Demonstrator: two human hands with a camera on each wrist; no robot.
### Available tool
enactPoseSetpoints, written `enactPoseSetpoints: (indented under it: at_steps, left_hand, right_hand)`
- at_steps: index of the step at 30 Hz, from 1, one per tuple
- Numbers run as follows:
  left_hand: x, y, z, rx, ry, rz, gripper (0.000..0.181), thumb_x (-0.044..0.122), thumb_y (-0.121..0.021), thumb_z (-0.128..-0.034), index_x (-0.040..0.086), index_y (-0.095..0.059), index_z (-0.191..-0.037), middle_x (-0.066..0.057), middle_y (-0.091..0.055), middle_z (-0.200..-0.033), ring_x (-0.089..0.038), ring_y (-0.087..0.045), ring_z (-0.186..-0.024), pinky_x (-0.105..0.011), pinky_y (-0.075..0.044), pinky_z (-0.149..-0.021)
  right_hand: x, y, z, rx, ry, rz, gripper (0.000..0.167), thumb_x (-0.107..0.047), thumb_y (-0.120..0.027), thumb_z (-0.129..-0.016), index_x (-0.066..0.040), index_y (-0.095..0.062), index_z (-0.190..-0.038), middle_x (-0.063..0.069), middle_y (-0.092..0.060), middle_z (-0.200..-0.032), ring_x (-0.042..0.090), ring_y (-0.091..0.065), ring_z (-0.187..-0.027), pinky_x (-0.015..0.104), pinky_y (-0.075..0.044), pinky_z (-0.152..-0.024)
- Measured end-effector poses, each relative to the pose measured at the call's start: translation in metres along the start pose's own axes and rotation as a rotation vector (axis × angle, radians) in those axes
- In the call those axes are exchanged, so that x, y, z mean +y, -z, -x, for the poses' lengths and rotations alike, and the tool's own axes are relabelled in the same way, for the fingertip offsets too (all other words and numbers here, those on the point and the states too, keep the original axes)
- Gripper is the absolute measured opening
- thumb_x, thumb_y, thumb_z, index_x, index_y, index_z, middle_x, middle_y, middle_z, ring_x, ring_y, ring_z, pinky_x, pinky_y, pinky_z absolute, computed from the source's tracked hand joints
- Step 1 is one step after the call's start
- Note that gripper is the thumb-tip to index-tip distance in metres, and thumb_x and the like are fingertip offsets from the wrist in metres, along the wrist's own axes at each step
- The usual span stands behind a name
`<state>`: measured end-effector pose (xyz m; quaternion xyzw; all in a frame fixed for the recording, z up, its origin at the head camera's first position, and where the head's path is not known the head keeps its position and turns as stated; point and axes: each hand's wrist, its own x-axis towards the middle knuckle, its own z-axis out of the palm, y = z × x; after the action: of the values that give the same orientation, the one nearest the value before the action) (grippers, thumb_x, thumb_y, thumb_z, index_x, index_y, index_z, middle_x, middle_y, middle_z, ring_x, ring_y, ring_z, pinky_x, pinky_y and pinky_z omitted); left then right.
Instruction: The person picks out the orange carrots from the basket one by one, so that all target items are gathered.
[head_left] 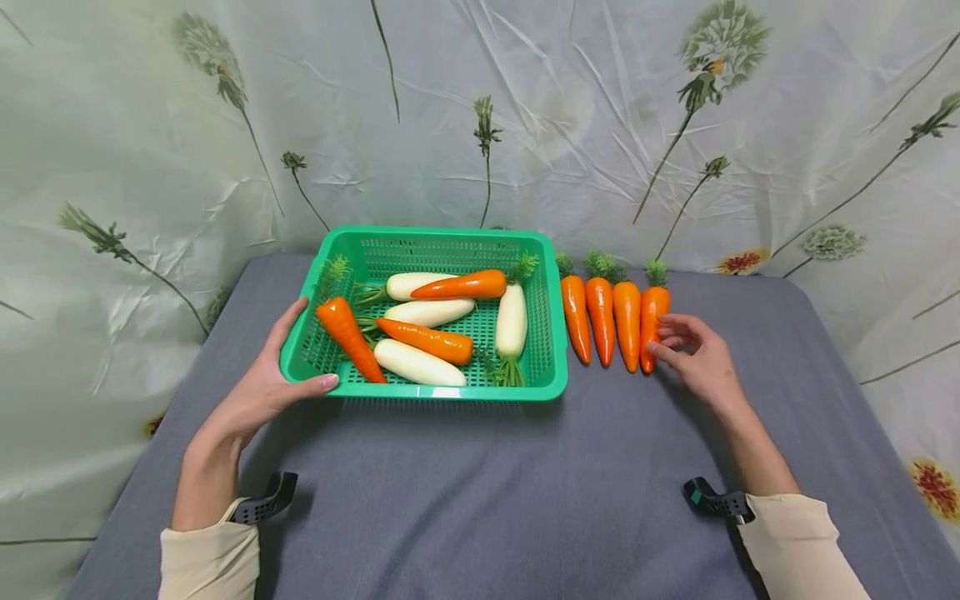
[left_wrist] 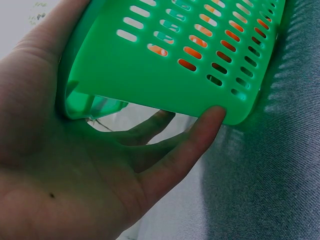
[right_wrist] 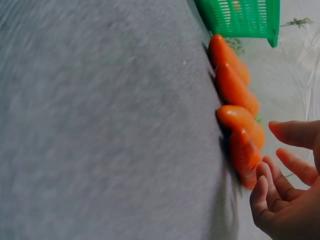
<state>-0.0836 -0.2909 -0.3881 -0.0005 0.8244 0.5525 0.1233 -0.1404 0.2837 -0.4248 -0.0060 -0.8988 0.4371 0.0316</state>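
A green plastic basket (head_left: pixel 450 393) holds 3 orange carrots (head_left: pixel 442 340) and several white radishes (head_left: pixel 429 312) with leafy ends. My left hand (head_left: pixel 262 379) holds its front left corner, thumb on the front rim and fingers against the left side; the left wrist view shows fingers (left_wrist: pixel 182 155) on the outer wall. To the right of the basket, several carrots (head_left: pixel 601 317) lie side by side in a row, tips toward me. At the rightmost carrot (head_left: pixel 655 312) is my right hand (head_left: pixel 697 358), its fingers beside the carrot. In the right wrist view its thumb stands apart from that carrot (right_wrist: pixel 245 155).
Grey cloth (head_left: pixel 487 500) covers the table. Behind it hangs a pale curtain (head_left: pixel 420 108) with a dandelion print, close to the basket's back rim and the carrots' green tops. Dark straps with small devices (head_left: pixel 266 500) sit on both wrists.
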Motion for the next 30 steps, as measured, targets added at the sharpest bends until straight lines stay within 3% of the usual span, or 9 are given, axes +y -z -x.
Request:
enactPoseSetpoints:
  at_steps: [6, 9, 19, 26, 30]
  left_hand:
    - [0.0, 0.0, 0.0, -0.002, -0.001, 0.004, 0.111, 0.017, -0.077, -0.0938, 0.046, 0.004, -0.165, -0.018, -0.027, -0.163, -0.005, -0.06, -0.111, -0.012, -0.046, -0.089]
    - [0.001, 0.0, 0.001, -0.003, -0.001, 0.006, 0.111, 0.017, -0.077, -0.0939, 0.046, 0.004, -0.165, -0.017, -0.027, -0.164, -0.005, -0.059, -0.111, -0.012, -0.046, -0.09]
    - [0.001, -0.001, 0.0, -0.004, 0.003, -0.001, 0.111, 0.018, -0.076, -0.0942, 0.045, 0.005, -0.165, -0.019, -0.03, -0.162, -0.005, -0.061, -0.109, -0.012, -0.046, -0.089]
    - [0.001, 0.0, 0.001, -0.001, 0.027, -0.021, 0.111, 0.021, -0.077, -0.0947, 0.049, 0.006, -0.164, -0.017, -0.029, -0.164, -0.006, -0.058, -0.113, -0.012, -0.044, -0.09]
    - [0.001, 0.0, 0.002, -0.002, 0.031, -0.03, 0.111, 0.022, -0.077, -0.0947, 0.05, 0.006, -0.163, -0.015, -0.023, -0.167, -0.01, -0.049, -0.122, -0.011, -0.041, -0.091]
  right_hand:
    - [-0.012, -0.002, -0.002, 0.008, 0.084, -0.09, 0.045, -0.012, -0.076, -0.095, 0.001, -0.062, -0.136, -0.011, -0.067, -0.103, -0.008, -0.057, -0.09, 0.009, -0.048, -0.075]
    - [-0.022, -0.006, -0.003, -0.02, 0.123, -0.146, 0.042, -0.01, -0.076, -0.095, 0.002, -0.063, -0.133, -0.018, -0.066, -0.101, -0.005, -0.059, -0.09, 0.009, -0.049, -0.076]
    - [-0.057, -0.02, -0.006, -0.112, 0.205, -0.159, 0.036, -0.015, -0.072, -0.099, 0.001, -0.065, -0.131, 0.006, -0.068, -0.117, 0.001, -0.06, -0.097, 0.012, -0.05, -0.083]
    - [-0.081, -0.03, -0.01, -0.172, 0.226, -0.229, 0.035, -0.011, -0.071, -0.099, 0.002, -0.065, -0.131, 0.002, -0.067, -0.115, 0.001, -0.063, -0.097, 0.014, -0.053, -0.085]
    - [-0.092, -0.038, -0.012, -0.194, 0.257, -0.284, 0.034, -0.006, -0.071, -0.098, 0.003, -0.065, -0.13, 0.011, -0.067, -0.118, 0.004, -0.065, -0.098, 0.016, -0.054, -0.086]
